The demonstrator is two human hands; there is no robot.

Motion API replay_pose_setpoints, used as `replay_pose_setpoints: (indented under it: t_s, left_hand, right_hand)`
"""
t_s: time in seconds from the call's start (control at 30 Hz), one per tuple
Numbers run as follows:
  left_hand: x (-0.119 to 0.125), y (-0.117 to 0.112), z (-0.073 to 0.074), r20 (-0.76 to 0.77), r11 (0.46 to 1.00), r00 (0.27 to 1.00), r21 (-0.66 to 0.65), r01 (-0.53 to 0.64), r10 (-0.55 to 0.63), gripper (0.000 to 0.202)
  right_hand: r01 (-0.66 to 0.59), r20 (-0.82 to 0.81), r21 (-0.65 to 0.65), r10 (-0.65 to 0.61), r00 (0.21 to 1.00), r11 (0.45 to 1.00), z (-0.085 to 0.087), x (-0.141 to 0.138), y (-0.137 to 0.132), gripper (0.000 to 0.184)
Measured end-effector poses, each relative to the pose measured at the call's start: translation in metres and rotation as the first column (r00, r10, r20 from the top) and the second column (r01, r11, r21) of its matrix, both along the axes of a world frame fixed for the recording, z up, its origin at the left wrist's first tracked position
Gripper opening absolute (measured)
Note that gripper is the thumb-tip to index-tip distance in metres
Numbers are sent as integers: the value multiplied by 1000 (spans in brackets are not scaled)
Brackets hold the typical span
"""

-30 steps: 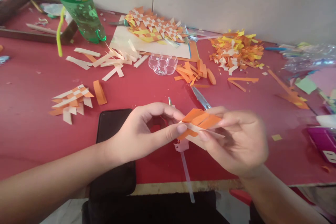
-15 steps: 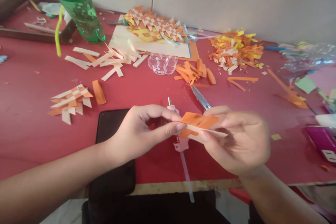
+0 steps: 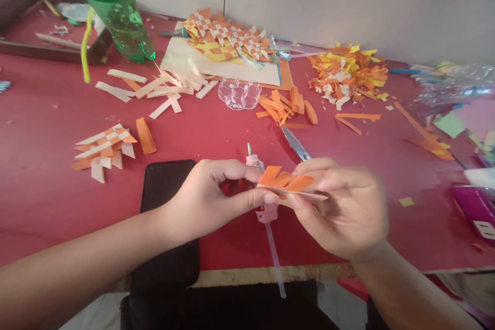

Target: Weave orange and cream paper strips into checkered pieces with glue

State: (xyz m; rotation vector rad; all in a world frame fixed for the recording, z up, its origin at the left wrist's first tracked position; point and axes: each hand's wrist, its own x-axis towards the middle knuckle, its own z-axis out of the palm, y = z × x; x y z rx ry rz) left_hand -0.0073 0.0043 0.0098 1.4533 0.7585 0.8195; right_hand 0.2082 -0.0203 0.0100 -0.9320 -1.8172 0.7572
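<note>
A small woven piece of orange and cream paper strips [image 3: 284,180] is held level above the table between both hands. My left hand [image 3: 216,191] pinches its left end with thumb and index finger. At the other end, the thumb and fingers of my right hand [image 3: 344,206] grip it. Below the piece lies a pink glue gun [image 3: 266,213], partly hidden, with a clear glue stick [image 3: 275,263] poking out over the table edge. Scissors [image 3: 296,145] rest just beyond, their handles covered by my right hand. A black phone [image 3: 166,242] sits under my left wrist.
Another woven piece [image 3: 104,147] lies at left, near cream strips [image 3: 166,87] and orange strips [image 3: 286,105]. A larger woven work [image 3: 228,36], a heap of paper scraps [image 3: 348,72], a green bottle [image 3: 116,10] and a clear palette [image 3: 240,94] stand farther back.
Both hands have shifted the woven piece slightly left and tilted it, so its cream strip is seen more edge-on. My right hand has moved a little left.
</note>
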Motion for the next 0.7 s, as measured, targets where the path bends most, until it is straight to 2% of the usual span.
replay_pose_setpoints:
  t_s: [0.1,0.23,0.37,0.5,0.7]
  left_hand:
    - [0,1,0,14,999,999,38,-33,32,13]
    - [0,1,0,96,998,995,62,-10,4,9]
    - [1,2,1,133,998,991,69,2,-11,8]
    - [4,3,4,120,999,993,49,-23,17,11]
    - [1,0,6,-29,999,999,14,-44,44,25]
  right_hand:
    - [26,42,-5,-26,999,1000,3,0,1,37]
    - [-38,237,160,-1,972,986,8,0,6,18]
    - [-61,243,245,0,970,968,10,-1,9,16]
    - [-56,232,217,5,973,975,12,-1,8,18]
    - [-27,255,165,-16,967,986,13,2,6,19]
